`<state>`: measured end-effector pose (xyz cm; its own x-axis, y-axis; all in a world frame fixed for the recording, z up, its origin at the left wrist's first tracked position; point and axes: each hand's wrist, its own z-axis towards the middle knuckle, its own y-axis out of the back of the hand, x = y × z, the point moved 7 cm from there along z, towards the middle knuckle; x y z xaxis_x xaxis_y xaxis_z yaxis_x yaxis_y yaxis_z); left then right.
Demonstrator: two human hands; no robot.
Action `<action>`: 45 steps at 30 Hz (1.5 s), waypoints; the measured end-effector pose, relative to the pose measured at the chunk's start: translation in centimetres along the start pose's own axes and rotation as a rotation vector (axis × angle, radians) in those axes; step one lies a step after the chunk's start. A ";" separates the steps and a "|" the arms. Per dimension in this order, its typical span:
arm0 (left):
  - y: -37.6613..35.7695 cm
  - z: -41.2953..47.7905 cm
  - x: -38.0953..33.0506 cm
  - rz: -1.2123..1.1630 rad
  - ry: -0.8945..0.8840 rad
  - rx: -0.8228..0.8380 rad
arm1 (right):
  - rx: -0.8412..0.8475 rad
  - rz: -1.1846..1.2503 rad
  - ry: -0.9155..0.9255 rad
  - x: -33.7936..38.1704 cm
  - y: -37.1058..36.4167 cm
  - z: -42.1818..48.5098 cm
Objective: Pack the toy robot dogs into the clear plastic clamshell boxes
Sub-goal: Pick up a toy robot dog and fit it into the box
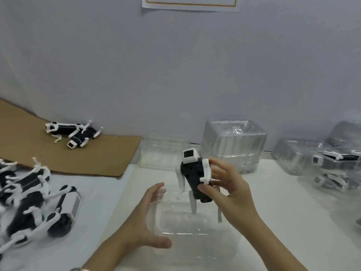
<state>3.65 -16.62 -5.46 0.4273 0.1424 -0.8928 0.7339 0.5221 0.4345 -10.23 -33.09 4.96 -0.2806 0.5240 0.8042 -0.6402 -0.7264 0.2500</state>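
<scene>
- The right hand holds a black-and-white toy robot dog by its body, with thumb and fingers curled around the dark trunk and one white leg joint.
- This dog is in the air, tilted, its square white head pointing up and away from the person. Its thin white legs hang down over the open clear plastic clamshell box, which lies on the white table in front of the person.
- The left hand is wide open, fingers straight, thumb spread. It stands at the left wall of the box; whether it presses the wall or is only just beside it, one cannot tell.
- The clear lid of the box stands up behind the dog, toward the wall.
- A pile of black-and-white toy dogs lies at the left on the table, blurred.
- Two more toy dogs lie on a flat brown cardboard sheet, touching each other.
- A stack of empty clear boxes stands by the grey wall, behind the right hand.
- At the right, closed clear boxes with dogs inside rest on the table.
</scene>
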 end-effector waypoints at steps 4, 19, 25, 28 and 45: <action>0.2 0.0 -0.3 -0.004 0.004 -0.024 | 0.246 -0.420 0.092 -0.3 -1.3 0.3; 0.0 0.1 0.2 -0.008 0.028 -0.004 | 0.670 -0.947 0.189 -2.9 -5.4 -0.3; 0.0 0.2 -0.1 -0.018 0.036 -0.003 | 0.710 -0.928 0.204 -3.9 -5.7 0.0; -0.1 -0.2 0.3 -0.016 0.044 0.006 | 0.739 -0.726 0.114 -4.2 -4.9 0.0; 2.3 4.8 -7.5 -0.416 -0.030 -0.379 | -0.014 0.363 -0.401 -4.0 0.1 0.6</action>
<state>4.65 -20.50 2.85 0.1616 -0.1612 -0.9736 0.6048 0.7958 -0.0314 -8.74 -35.47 2.09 -0.1924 0.0280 0.9809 -0.5634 -0.8216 -0.0871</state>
